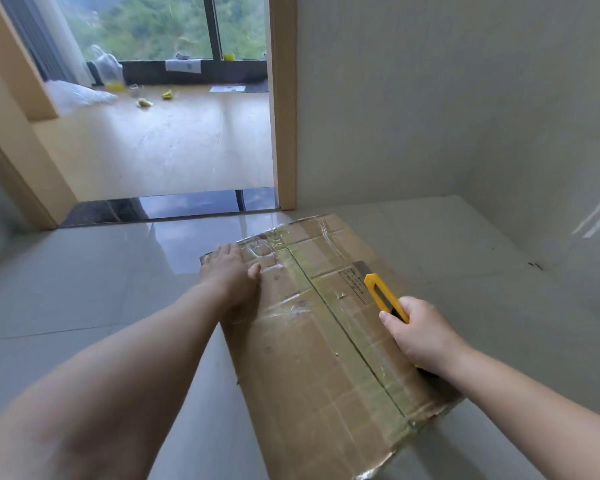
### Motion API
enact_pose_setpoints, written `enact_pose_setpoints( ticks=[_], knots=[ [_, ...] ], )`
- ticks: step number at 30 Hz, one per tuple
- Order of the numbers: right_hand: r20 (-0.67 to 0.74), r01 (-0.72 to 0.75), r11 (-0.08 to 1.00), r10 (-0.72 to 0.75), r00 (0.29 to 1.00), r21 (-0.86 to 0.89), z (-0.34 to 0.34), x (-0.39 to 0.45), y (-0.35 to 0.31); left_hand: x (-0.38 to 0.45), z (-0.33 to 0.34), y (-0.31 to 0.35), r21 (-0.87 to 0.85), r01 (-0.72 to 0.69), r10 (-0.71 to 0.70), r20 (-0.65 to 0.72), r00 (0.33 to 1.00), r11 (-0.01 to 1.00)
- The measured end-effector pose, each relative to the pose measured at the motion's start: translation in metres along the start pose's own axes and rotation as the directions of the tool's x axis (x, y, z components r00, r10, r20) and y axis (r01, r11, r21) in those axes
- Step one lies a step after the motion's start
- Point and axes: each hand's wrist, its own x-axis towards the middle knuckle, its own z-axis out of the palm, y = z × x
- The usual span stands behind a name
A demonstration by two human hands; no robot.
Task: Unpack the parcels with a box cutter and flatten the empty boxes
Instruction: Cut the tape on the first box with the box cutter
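Cardboard box [319,327] lies taped shut on the tiled floor [84,289]. My right hand [420,336] grips the yellow box cutter [383,296] over its right side. My left hand [231,270] presses flat, fingers straight, on the far left corner. Beyond: doorway [281,98], window [160,26].

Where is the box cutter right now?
In the head view, the yellow box cutter is gripped in the right hand, over the right part of the taped cardboard box.
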Motion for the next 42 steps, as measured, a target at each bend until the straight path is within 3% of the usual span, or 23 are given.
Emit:
enact_pose_setpoints(
  ticks=[4, 8, 12, 16, 20, 24, 30, 36, 42],
  knots=[
    [-0.019, -0.022, 1.0, 0.022, 1.0, -0.001, 0.002, 0.001, 0.006, 0.023, -0.002, -0.002, -0.018, 0.03, -0.03, 0.026, 0.999, 0.999],
    [-0.003, -0.037, 0.999, 0.036, 0.999, -0.022, 0.001, -0.006, 0.005, 0.018, -0.003, -0.002, -0.038, 0.058, -0.059, -0.035, 0.998, 0.998],
    [0.059, -0.057, 0.997, 0.06, 0.996, -0.061, -0.005, -0.031, 0.012, -0.029, 0.002, -0.007, -0.052, 0.169, -0.175, -0.132, 0.976, 0.984],
    [0.162, -0.094, 0.99, 0.111, 0.981, -0.107, -0.01, -0.057, 0.016, -0.092, 0.012, -0.023, -0.073, 0.155, -0.165, -0.164, 0.973, 0.985],
    [0.152, 0.04, 0.976, -0.008, 0.988, -0.212, 0.003, -0.059, -0.004, -0.107, 0.011, -0.027, -0.084, 0.147, -0.158, -0.142, 0.977, 0.986],
    [0.174, 0.219, 0.952, -0.183, 0.968, -0.214, 0.019, -0.04, -0.034, -0.087, 0.006, -0.016, -0.303, 0.029, -0.058, -0.087, 0.994, 0.952],
    [0.23, 0.311, 0.937, -0.27, 0.935, -0.161, 0.03, -0.015, -0.072, -0.055, -0.015, -0.005, -0.424, 0.124, -0.124, 0.028, 0.992, 0.897],
    [0.251, 0.401, 0.875, -0.338, 0.907, -0.27, 0.057, -0.003, -0.097, -0.049, -0.012, -0.012, -0.471, 0.137, -0.121, 0.065, 0.991, 0.872],
    [0.245, 0.391, 0.852, -0.32, 0.915, -0.348, 0.075, 0.008, -0.108, -0.04, -0.01, -0.015, -0.521, 0.178, -0.134, 0.121, 0.984, 0.835]
  ],
)
